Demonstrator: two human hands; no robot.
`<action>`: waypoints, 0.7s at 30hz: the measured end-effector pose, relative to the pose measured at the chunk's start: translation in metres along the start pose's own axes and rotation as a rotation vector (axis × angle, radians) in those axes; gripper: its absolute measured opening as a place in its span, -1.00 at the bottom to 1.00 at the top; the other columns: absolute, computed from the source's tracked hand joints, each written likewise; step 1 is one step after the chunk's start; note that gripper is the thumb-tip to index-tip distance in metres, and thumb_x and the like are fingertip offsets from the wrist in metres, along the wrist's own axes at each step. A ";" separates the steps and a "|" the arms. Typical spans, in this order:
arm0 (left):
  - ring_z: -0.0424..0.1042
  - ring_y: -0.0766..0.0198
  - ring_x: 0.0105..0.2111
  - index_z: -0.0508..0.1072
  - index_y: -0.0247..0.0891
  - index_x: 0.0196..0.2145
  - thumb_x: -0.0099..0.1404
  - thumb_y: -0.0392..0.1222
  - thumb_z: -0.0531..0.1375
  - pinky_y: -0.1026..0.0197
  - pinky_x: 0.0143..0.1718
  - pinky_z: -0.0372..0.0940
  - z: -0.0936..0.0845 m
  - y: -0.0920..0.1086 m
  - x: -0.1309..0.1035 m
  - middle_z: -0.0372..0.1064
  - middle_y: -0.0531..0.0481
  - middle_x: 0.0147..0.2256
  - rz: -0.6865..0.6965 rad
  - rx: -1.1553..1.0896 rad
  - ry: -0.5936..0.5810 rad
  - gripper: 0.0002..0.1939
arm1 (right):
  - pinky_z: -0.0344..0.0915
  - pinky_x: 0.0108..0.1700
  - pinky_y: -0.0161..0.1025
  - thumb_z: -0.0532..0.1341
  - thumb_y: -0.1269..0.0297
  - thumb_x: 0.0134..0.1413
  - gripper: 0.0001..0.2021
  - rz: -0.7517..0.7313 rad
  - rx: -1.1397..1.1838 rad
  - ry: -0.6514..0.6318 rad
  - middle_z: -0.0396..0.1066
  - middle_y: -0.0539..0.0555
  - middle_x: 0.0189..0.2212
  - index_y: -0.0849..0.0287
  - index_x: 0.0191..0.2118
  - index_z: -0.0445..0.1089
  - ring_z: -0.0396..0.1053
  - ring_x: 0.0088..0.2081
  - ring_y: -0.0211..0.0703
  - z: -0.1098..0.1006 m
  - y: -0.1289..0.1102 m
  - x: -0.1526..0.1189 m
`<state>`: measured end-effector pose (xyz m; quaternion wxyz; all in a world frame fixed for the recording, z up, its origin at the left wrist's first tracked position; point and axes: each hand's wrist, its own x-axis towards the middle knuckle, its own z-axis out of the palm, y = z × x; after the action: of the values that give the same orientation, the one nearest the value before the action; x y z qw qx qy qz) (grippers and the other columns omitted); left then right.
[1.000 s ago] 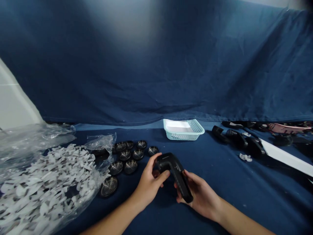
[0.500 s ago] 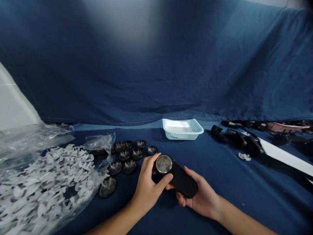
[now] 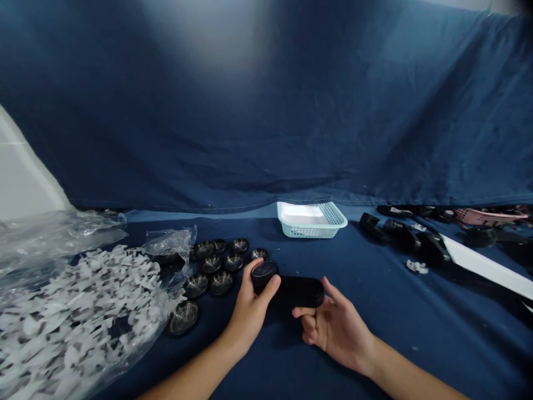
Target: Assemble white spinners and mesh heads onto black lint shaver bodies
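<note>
A black fabric shaver (image 3: 297,291) is held above the blue cloth, lying nearly level. My left hand (image 3: 254,305) grips its round head end between thumb and fingers. The head's top now looks dark, and no metal mesh shows on it. At the other end, my right hand (image 3: 335,328) loosely holds the handle, thumb at the tip and a finger underneath, the other fingers curled. Several round black caps with perforated metal mesh lie left of my left hand, the closest in front being a mesh cap (image 3: 183,317).
A clear plastic bag (image 3: 145,328) of small white-grey pieces spreads over the left. A light-blue basket (image 3: 310,230) with white paper stands at the back. To the right lie black housings (image 3: 402,236), small white pieces (image 3: 416,267), a white strip (image 3: 487,266) and a pink basket (image 3: 491,217).
The shaver has turned from slanted to nearly level, and its metal mesh face has gone out of sight. My right hand has loosened and opened somewhat around the handle.
</note>
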<state>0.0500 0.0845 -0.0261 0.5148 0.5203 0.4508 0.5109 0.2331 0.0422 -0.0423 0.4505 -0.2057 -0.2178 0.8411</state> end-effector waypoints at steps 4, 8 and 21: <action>0.46 0.06 -0.12 0.13 -0.08 0.21 0.29 0.12 0.17 0.10 -0.26 0.45 0.001 0.001 0.000 0.30 -0.14 0.02 -0.077 -0.058 -0.024 -0.39 | 0.31 -0.23 -0.21 0.21 0.11 0.19 -0.78 -0.105 0.064 0.020 0.55 0.12 -0.16 0.04 -0.10 0.45 0.45 -0.37 -0.19 0.000 -0.001 -0.001; 0.51 0.23 -0.49 0.14 -0.11 0.20 0.27 0.15 0.18 0.18 -0.46 0.46 0.003 0.002 0.000 0.40 0.00 -0.26 -0.130 -0.125 -0.025 -0.36 | 0.31 -0.27 -0.23 0.21 0.06 0.21 -0.72 -0.086 0.081 0.113 0.54 0.08 -0.30 -0.03 0.01 0.35 0.42 -0.41 -0.21 -0.001 -0.002 0.001; 0.41 0.31 -0.67 0.38 -0.28 -0.28 0.20 0.20 0.23 0.37 -0.72 0.29 0.000 -0.009 0.008 0.31 0.12 -0.60 -0.169 -0.184 0.003 -0.56 | 0.33 -0.30 -0.19 0.07 -0.15 0.21 -0.53 -0.047 0.057 0.209 0.41 0.05 -0.52 0.21 -0.37 0.35 0.32 -0.54 -0.27 0.003 -0.006 0.002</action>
<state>0.0514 0.0933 -0.0345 0.6009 0.4303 0.4451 0.5056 0.2339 0.0465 -0.0370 0.4959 -0.2742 -0.1505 0.8101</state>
